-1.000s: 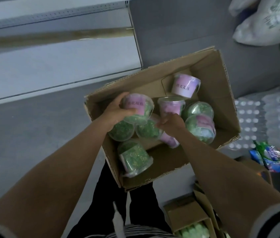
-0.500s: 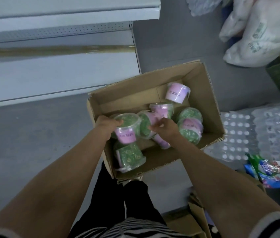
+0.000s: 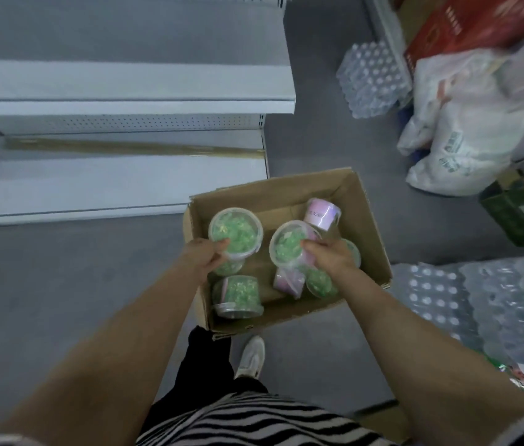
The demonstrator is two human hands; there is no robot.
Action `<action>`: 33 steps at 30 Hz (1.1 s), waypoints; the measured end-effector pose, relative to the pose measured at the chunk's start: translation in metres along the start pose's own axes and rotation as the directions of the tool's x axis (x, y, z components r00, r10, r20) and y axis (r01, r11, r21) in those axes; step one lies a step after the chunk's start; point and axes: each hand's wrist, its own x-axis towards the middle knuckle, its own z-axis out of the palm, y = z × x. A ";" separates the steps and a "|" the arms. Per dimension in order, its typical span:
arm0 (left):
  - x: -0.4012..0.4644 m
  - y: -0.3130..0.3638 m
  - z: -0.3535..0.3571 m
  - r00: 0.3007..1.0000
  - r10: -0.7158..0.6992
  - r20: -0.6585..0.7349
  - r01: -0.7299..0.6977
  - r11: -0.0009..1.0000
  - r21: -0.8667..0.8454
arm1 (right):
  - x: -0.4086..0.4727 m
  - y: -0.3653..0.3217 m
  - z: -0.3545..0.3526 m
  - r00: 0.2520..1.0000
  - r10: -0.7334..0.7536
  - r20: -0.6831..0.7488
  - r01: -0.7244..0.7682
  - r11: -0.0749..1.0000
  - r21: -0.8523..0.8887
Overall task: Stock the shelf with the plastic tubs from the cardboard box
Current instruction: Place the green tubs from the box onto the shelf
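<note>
An open cardboard box [image 3: 367, 220] stands on the grey floor below me. My left hand [image 3: 204, 257] grips a clear plastic tub [image 3: 236, 230] of green contents, held above the box's left side. My right hand [image 3: 330, 257] grips a second tub [image 3: 288, 241] with a pink label, lifted over the box's middle. Several more tubs lie inside: one on its side at the front left [image 3: 238, 296], a pink-labelled one [image 3: 322, 214] at the back, others partly hidden under my right hand. The white metal shelf [image 3: 125, 104] stands to the left of the box.
Shrink-wrapped bottle packs [image 3: 479, 304] lie on the floor to the right and another pack [image 3: 371, 78] at the back. White plastic bags [image 3: 460, 123], a red carton [image 3: 479, 24] and a green crate [image 3: 518, 210] crowd the right. My white shoe [image 3: 251, 357] is just in front of the box.
Both hands have lifted a tub each up out of the pile, lids now facing me. My view has pulled back and up, so more shelf and floor show.
</note>
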 end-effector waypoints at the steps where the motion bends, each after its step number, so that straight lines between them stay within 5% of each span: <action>1: -0.013 0.011 -0.004 0.999 0.028 0.020 -0.027 0.999 -0.044 | -0.007 -0.009 -0.006 1.000 -0.022 -0.009 0.022 0.999 0.040; 9: -0.120 0.114 -0.051 0.951 0.307 -0.032 -0.296 0.875 -0.382 | -0.062 -0.114 -0.024 0.955 -0.274 0.112 0.207 0.889 0.408; 18: -0.187 0.256 -0.143 0.791 0.595 -0.141 -0.583 0.663 -0.469 | -0.153 -0.271 -0.026 0.805 -0.583 0.108 0.420 0.688 0.592; 24: -0.187 0.353 -0.205 0.742 0.647 -0.176 -0.643 0.611 -0.462 | -0.185 -0.356 0.003 0.773 -0.630 0.075 0.414 0.591 0.692; 33: -0.144 0.441 -0.271 0.734 0.639 -0.228 -0.669 0.624 -0.404 | -0.198 -0.444 0.061 0.794 -0.606 0.049 0.400 0.581 0.709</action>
